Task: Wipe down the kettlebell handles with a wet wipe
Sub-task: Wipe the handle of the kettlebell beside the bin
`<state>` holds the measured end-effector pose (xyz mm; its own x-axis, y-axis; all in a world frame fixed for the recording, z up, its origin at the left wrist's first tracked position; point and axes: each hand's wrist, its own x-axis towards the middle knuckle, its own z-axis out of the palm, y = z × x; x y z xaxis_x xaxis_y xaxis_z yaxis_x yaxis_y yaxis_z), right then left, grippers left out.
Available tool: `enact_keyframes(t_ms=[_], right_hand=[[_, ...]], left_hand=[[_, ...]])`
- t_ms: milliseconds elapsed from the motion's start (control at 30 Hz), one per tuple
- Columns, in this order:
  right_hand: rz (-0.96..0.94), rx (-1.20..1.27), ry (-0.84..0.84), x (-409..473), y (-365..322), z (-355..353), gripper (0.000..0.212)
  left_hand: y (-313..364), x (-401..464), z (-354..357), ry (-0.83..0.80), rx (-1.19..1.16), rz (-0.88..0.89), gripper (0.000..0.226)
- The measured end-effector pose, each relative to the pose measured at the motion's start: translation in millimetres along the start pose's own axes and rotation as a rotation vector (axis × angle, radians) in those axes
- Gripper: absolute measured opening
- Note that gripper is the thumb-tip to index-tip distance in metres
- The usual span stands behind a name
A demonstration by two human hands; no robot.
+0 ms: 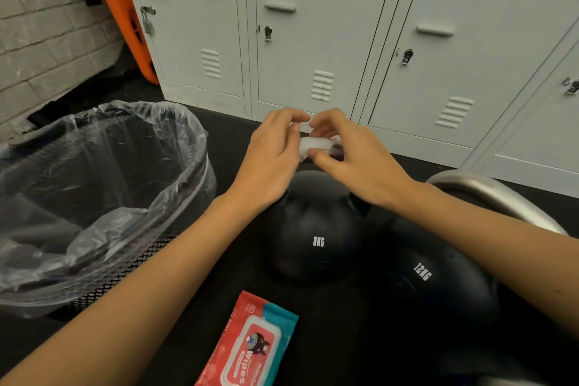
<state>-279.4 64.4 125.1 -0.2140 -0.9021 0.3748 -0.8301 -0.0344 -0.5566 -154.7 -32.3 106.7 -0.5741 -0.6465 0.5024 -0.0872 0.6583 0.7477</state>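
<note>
Both hands are up over the 8KG kettlebell [313,229], close together. The left hand [272,157] has its fingers curled and pinches one end of a white wet wipe [313,145]; the right hand [347,150] pinches the other end w/ thumb and fingertips. The wipe is bunched up between them, just above the top of the 8KG bell. The handle of this bell is hidden under the hands, so I cannot say if the wipe touches it; it seems to be held a bit in the air.

The 8KG bell stands on the black floor [219,285]. Just beside it, on the right, is the 12KG kettlebell [432,285], also black, w/ a silver-grey handle [488,194] showing behind the right forearm.

In front of the bells, near the bottom edge, a red and teal pack of wipes [253,345] lies flat, lid closed.

On the left is a black mesh bin [131,269] w/ a clear plastic liner [103,185], some crumpled plastic inside. Behind everything is a row of pale grey lockers [313,41], one w/ a padlock [148,23]. An orange board [119,9] leans at the brick wall [40,41].
</note>
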Motion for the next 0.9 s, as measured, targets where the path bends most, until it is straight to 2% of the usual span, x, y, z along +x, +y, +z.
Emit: enact_keyframes(t_ms=[100,200,267,333,467,567,733,900], right_hand=[[0.049,0.251,0.028,-6.8,3.6,-4.1,0.031],[0.071,0.322,0.130,-9.1,7.1,-6.1,0.032],[0.087,0.303,0.178,-9.3,9.1,-7.6,0.033],[0.095,0.287,0.168,-9.3,9.6,-7.9,0.034],[0.120,0.249,0.138,-9.0,10.8,-5.6,0.029],[0.128,0.155,0.142,-7.2,11.9,-3.0,0.016],[0.032,-0.104,0.075,-9.2,14.8,3.6,0.020],[0.019,-0.136,0.121,-14.4,18.9,4.7,0.022]], left_hand=[[3.9,6.7,10.2,-0.137,0.182,-0.003,0.028],[-0.6,6.1,17.6,-0.194,0.389,0.011,0.032],[-10.3,0.2,17.6,-0.125,0.302,-0.003,0.034],[-20.7,-8.5,15.8,-0.069,0.093,-0.085,0.036],[-36.3,-30.2,18.2,0.031,-0.421,-0.452,0.036],[-55.2,-44.5,19.5,0.032,-0.595,-0.654,0.043],[-60.7,-54.2,17.3,0.012,-0.596,-0.690,0.037],[-43.4,-46.0,16.2,0.079,-0.550,-0.521,0.033]])
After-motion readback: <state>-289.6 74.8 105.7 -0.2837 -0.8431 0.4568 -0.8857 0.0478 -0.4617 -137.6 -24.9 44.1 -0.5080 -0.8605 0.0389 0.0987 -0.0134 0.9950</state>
